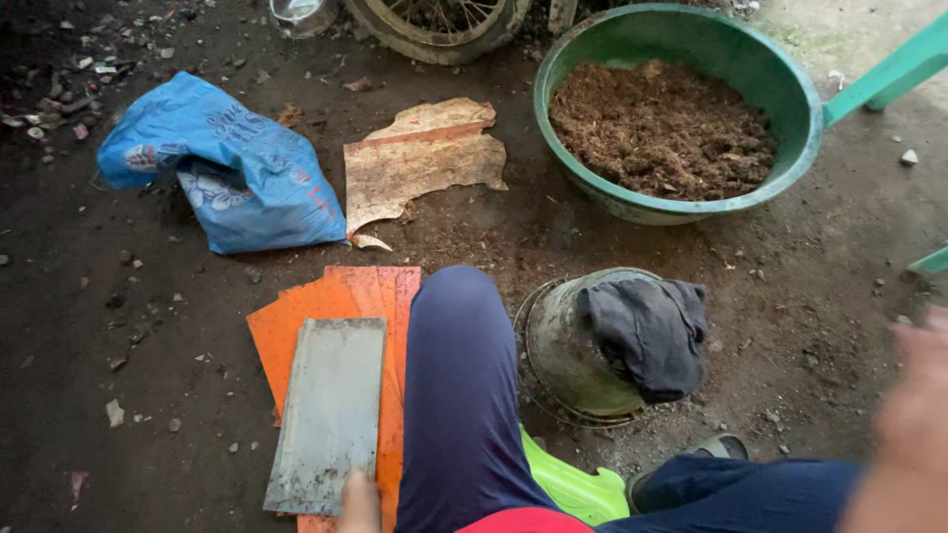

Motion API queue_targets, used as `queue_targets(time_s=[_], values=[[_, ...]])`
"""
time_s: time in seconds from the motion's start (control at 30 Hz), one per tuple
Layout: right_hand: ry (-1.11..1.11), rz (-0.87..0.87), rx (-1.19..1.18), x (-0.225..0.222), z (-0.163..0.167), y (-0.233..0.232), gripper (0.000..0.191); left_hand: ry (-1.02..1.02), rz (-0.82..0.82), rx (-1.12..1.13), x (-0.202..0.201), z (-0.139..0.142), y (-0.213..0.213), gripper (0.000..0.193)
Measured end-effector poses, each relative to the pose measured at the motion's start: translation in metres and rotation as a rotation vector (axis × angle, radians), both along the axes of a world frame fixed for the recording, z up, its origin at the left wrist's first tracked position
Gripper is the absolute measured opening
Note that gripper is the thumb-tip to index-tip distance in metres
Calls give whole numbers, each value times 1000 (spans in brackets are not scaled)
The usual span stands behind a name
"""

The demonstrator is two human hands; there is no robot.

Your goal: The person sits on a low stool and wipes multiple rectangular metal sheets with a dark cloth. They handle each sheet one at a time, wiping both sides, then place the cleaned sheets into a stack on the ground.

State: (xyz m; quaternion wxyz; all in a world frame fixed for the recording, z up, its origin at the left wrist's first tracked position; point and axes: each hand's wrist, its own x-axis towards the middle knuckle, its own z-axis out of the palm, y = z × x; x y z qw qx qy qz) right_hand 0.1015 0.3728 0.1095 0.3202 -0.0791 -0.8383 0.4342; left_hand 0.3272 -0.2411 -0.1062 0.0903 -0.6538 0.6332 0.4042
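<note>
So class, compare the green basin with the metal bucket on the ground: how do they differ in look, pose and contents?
The green basin stands upright; the metal bucket is tipped toward the camera. The basin holds brown soil-like material; the bucket has only a dark cloth draped over its rim. The basin is wide, shallow and bright; the bucket is narrower, dull and grimy. Both are round, open containers resting on the dirt ground.
</note>
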Motion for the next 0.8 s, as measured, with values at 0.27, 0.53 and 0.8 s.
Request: queue_targets(time_s=[0.27, 0.53, 0.8], values=[[-592, 361, 520, -77, -84, -173, 88, 59, -4, 22, -20, 14, 17, 39], [-799, 134, 513, -46, -114, -178, 98, 672, 210, -179, -56, 76, -71, 47], [-421, -84, 96, -50, -143, -85, 80, 1338, -85, -194, -78, 190, -89, 48]])
